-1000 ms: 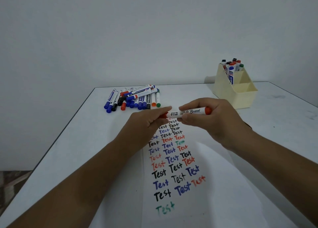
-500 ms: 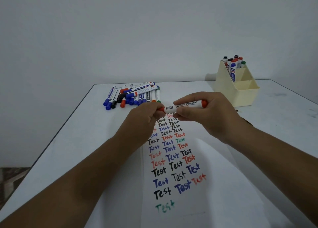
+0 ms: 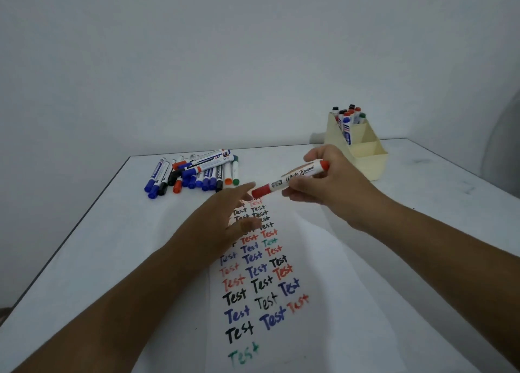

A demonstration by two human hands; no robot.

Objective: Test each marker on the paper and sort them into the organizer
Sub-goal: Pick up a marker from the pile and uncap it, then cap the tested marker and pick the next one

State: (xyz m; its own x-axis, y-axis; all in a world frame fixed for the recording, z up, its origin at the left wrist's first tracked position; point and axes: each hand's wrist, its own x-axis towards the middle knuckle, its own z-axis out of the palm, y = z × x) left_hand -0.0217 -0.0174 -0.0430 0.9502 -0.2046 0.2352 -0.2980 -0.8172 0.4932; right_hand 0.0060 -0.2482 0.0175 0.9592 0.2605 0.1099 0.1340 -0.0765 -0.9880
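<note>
My right hand [image 3: 334,187] grips a red whiteboard marker [image 3: 292,179] by its white barrel, tilted, with the red cap on its lower left end. My left hand [image 3: 225,223] hovers just left of that cap, fingers spread and holding nothing. Under both hands lies a white paper [image 3: 281,302] covered with the word "Test" in black, blue, red and green. A pile of several capped markers [image 3: 194,174] lies at the back left of the table. The cream organizer [image 3: 363,153] stands at the back right, with several markers upright in its rear compartment.
The white table [image 3: 84,260] has a dark left edge, with floor beyond it. A plain wall rises behind. The organizer's front compartments look empty. A grey shadow falls on the far right wall.
My left hand has let go of the marker's cap end and opened its fingers. My right hand has drawn the marker to the right and up, toward the organizer.
</note>
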